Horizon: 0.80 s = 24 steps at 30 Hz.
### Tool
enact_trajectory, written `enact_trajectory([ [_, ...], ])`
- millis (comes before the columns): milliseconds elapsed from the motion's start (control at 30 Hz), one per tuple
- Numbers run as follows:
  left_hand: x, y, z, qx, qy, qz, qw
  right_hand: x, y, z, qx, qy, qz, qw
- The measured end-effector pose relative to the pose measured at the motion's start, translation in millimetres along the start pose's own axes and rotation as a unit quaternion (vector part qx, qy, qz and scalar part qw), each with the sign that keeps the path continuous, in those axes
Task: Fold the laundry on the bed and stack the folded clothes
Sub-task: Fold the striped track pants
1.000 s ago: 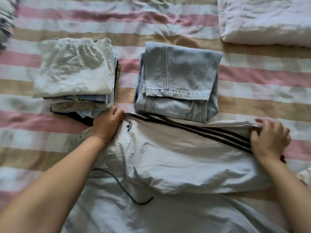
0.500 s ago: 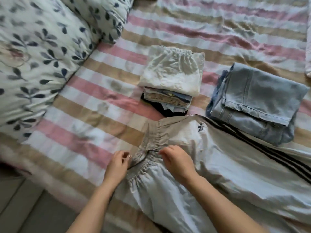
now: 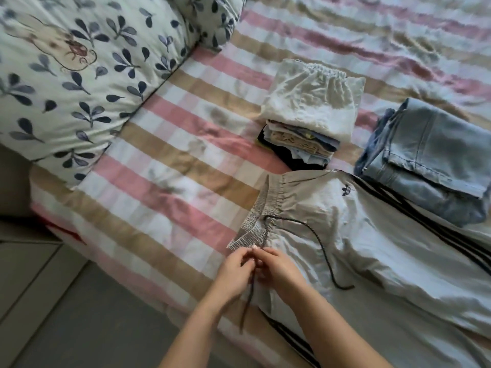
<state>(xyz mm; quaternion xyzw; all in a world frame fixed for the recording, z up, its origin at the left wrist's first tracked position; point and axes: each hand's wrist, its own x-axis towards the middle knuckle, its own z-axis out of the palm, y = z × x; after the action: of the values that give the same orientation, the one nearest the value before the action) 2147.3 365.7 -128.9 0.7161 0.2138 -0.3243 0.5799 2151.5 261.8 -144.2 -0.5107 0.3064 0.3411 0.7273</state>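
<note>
Lying spread on a soft bedsheet [image 3: 172,181] checked in pink, tan and white bands, pale grey track trousers [image 3: 372,248] of thin, creased woven fabric are seen, marked with black side stripes and a small black trefoil logo [image 3: 346,191]. Their ribbed elastic waistband [image 3: 255,221] is gathered into fine pleats and partly turned up at the trousers' open top end. A dark braided drawstring [image 3: 344,287] is threaded out of that waistband; one length is curved loosely over the trousers' front, the other is hung down past the edge of the bed. The hanging length is pinched between the curled thumb and fingers of the left hand [image 3: 236,272], just below the trousers' waistband. The right hand [image 3: 279,269] is brought up against it, its bent fingertips closed on the same cord. Just beyond the trousers' waistband a stack [image 3: 300,147] of thin folded clothes in blue, beige and black is set, topped by a white crinkled garment [image 3: 310,102] with a gathered elastic edge. Beside the trousers' striped side, folded light blue denim jeans [image 3: 430,160] with stitched hems are laid. Well beyond the trousers' waistband, a puffy pale quilt [image 3: 79,75] printed with dark blue leaves is heaped. A grey floor [image 3: 53,314] is visible below the bed's edge.
</note>
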Motion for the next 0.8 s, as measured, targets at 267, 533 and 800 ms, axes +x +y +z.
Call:
enact_trajectory([
  [267,30,-10,-14,0.304,0.181,0.098,0.930,-28,-14,-70,-0.133,0.061,0.011,0.989],
  [533,79,-6,8,0.375,0.170,0.106,0.905,-46,23,-134,-0.518,0.296,-0.127,0.792],
  [800,107,17,-2,0.370,0.152,0.114,0.909,3,-32,-108,-0.478,0.305,-0.347,0.747],
])
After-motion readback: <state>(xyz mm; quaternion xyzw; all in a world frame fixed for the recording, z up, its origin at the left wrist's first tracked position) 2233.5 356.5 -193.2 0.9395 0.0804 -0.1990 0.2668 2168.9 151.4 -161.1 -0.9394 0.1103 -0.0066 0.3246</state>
